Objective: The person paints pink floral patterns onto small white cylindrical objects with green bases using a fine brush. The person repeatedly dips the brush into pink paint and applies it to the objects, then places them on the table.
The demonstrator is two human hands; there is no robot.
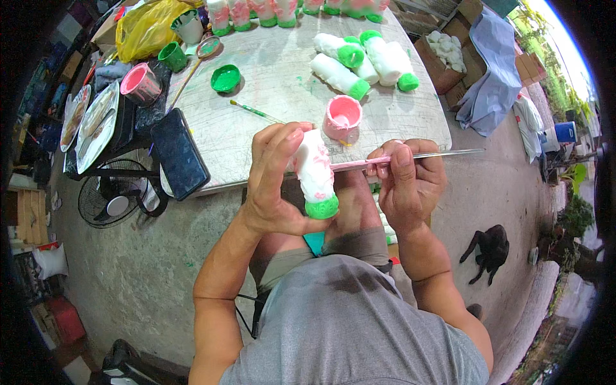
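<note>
My left hand (266, 189) grips a white candle (313, 163) with a green base, held tilted just off the table's near edge. Pink paint marks its raised pattern. In my right hand (410, 183) is a thin paintbrush (446, 153), pinched between thumb and fingers. Its pink-coated end reaches the candle's right side; whether it touches cannot be made out. Beyond my hands stands a pink cup (342, 117) with pink paint inside. Another brush (256, 111) with a green tip lies left of it. Several white candles (335, 75) with green ends lie farther back.
Pink-and-white candles (263, 11) stand along the table's far edge. A green dish (225, 78), green cup (172, 57) and pink-stained cup (141, 85) are at left. A phone (180, 154) lies at the table's left edge, near a fan (115, 196). A black animal (489, 251) is on the floor.
</note>
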